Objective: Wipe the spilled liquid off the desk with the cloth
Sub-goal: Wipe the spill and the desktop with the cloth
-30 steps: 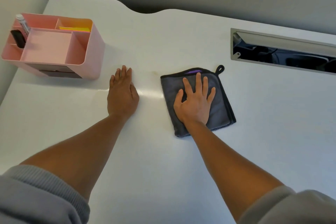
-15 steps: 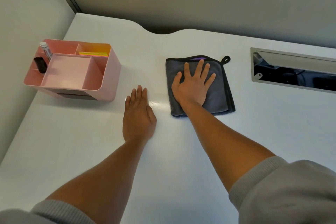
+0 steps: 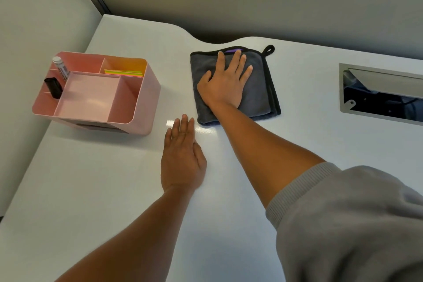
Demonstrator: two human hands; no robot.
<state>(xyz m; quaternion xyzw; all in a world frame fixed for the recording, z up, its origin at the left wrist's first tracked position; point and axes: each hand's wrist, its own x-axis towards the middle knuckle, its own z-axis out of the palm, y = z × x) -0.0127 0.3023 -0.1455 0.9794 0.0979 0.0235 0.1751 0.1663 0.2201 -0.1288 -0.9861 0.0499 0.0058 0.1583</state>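
Observation:
A folded dark grey cloth [image 3: 259, 96] with a black edge and a hanging loop lies flat on the white desk [image 3: 309, 144], near its back edge. My right hand [image 3: 225, 82] presses down on the cloth, palm flat and fingers spread. My left hand [image 3: 182, 158] rests flat on the bare desk in front of the cloth's near left corner, holding nothing. A faint shiny streak [image 3: 206, 131] shows on the desk just below the cloth, between the two hands.
A pink desk organiser [image 3: 137, 107] stands at the left, holding a marker, a black item and coloured sticky notes. A metal-framed cable opening [image 3: 380, 96] is set into the desk at the right. Grey partition walls run along the back and left.
My right hand has pushed the cloth away from me toward the desk's back edge. The left hand has stayed flat on the desk.

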